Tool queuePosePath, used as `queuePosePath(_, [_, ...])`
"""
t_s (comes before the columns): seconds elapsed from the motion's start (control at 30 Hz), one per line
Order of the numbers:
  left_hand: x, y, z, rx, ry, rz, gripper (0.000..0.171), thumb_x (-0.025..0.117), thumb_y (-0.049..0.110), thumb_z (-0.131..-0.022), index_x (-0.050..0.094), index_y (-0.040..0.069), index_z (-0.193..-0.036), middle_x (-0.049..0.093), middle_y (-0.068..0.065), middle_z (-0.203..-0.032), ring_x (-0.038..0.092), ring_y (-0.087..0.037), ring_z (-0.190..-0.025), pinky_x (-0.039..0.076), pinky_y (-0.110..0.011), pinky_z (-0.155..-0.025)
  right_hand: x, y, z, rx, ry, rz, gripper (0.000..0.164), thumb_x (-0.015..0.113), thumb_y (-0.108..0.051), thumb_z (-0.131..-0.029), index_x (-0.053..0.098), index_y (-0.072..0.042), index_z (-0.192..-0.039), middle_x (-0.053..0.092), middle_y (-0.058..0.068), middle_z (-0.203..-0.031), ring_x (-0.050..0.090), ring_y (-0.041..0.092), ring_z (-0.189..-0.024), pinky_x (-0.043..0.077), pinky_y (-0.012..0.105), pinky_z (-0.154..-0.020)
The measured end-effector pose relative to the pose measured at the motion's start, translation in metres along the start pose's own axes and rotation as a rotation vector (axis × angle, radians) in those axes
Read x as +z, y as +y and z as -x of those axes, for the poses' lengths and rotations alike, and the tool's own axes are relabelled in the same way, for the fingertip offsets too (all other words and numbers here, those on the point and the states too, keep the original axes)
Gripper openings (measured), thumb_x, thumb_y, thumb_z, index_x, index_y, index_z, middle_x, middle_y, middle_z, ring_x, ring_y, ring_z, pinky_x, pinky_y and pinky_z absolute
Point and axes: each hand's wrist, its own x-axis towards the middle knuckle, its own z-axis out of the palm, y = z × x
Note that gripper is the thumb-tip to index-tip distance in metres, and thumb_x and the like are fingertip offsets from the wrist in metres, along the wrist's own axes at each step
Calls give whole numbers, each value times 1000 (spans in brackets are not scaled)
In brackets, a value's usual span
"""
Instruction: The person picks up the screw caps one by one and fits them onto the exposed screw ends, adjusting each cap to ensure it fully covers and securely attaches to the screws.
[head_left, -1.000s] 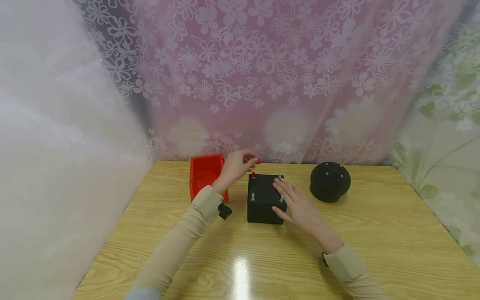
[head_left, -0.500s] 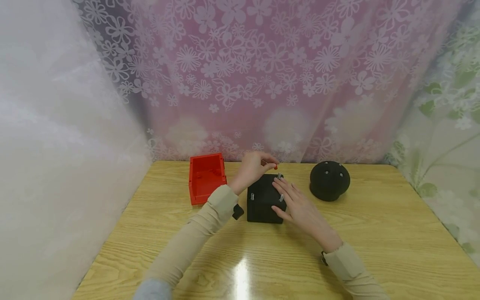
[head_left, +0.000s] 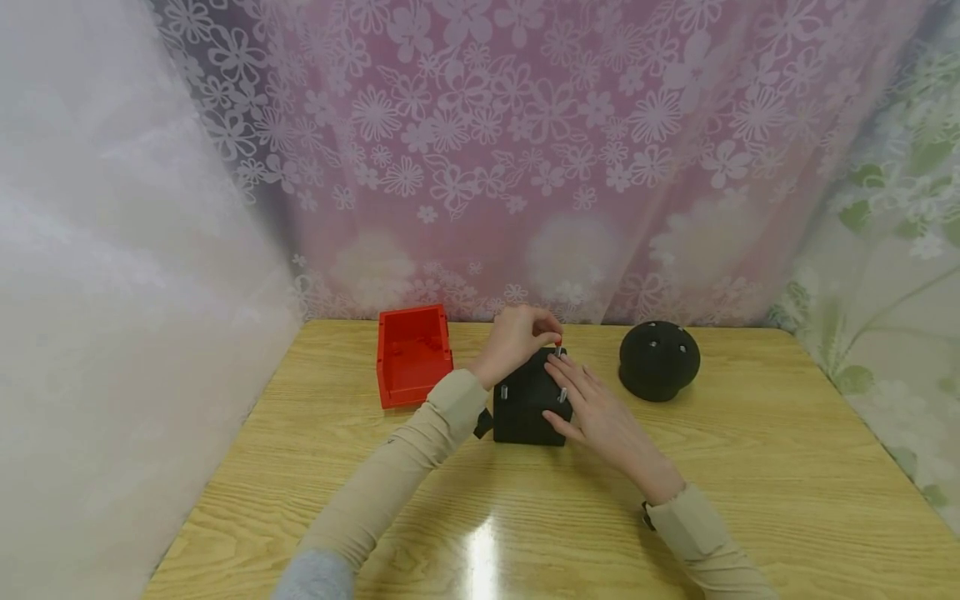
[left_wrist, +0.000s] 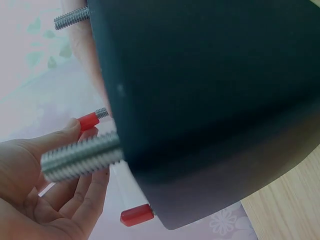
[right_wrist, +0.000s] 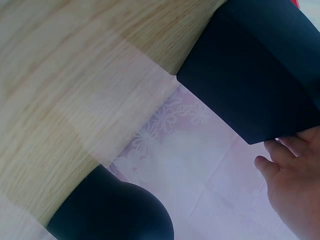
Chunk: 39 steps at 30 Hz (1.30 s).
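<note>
A black block [head_left: 527, 421] stands on the table with threaded studs on top. My left hand [head_left: 510, 343] pinches a small red cap [left_wrist: 89, 121] between thumb and finger, right at the tip of the far right stud [left_wrist: 102, 112]. A second red cap [left_wrist: 136, 215] sits on the far left stud, hidden behind my left hand in the head view. Both near studs are bare, including the near left stud [left_wrist: 82, 159]. My right hand [head_left: 600, 421] rests on the block's right side, its fingers extended onto the top.
An open red box [head_left: 412, 371] lies left of the block on the wooden table [head_left: 300, 467]. To the right stands a rounded black piece [head_left: 658, 367] with metal studs on top. A floral curtain [head_left: 480, 167] hangs behind the table's far edge.
My left hand has moved right, carrying the red cap from near the far left stud to the far right one. My right hand stays in place on the block.
</note>
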Motion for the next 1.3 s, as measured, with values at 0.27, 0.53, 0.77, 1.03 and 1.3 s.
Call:
queuePosePath(0.27, [2, -1, 0, 17, -3, -19, 16, 70, 21, -96, 78, 12, -107, 77, 0, -98, 71, -11, -87, 56, -21, -79, 1, 1, 1, -12, 20, -5, 75, 40, -57, -106, 42, 3, -151, 42, 19, -156, 39, 36, -145, 38, 57, -113])
queuePosePath(0.53, [6, -1, 2, -2, -31, -28, 13, 72, 19, -95, 78, 12, -105, 77, 1, -98, 70, -9, -86, 56, -20, -77, 2, 1, 2, -21, 35, 1, 78, 35, -59, -106, 42, 4, -151, 43, 20, -155, 40, 35, -144, 38, 57, -112])
queuePosePath(0.77, [9, -1, 2, -26, -42, -32, 15, 72, 20, -95, 78, 12, -107, 77, 0, -98, 71, -9, -86, 56, -20, -76, 1, 1, 2, -34, 45, 10, 73, 47, -53, -105, 43, 4, -150, 43, 22, -155, 41, 36, -143, 40, 58, -111])
queuePosePath(1.03, [-2, -4, 2, -44, 33, 27, 28, 63, 30, -102, 75, 9, -116, 77, -6, -100, 72, -18, -88, 58, -26, -76, -1, -2, 1, 0, 5, -13, 74, 67, -39, -97, 42, 4, -151, 41, 20, -157, 40, 36, -144, 37, 57, -113])
queuePosePath(1.3, [-29, -14, 11, -62, 137, 138, 28, 58, 29, -105, 75, 8, -110, 75, -8, -90, 71, -20, -77, 57, -22, -65, 0, -1, 1, 12, 6, -9, 77, 72, -35, -94, 40, 2, -153, 40, 19, -158, 40, 34, -145, 37, 56, -114])
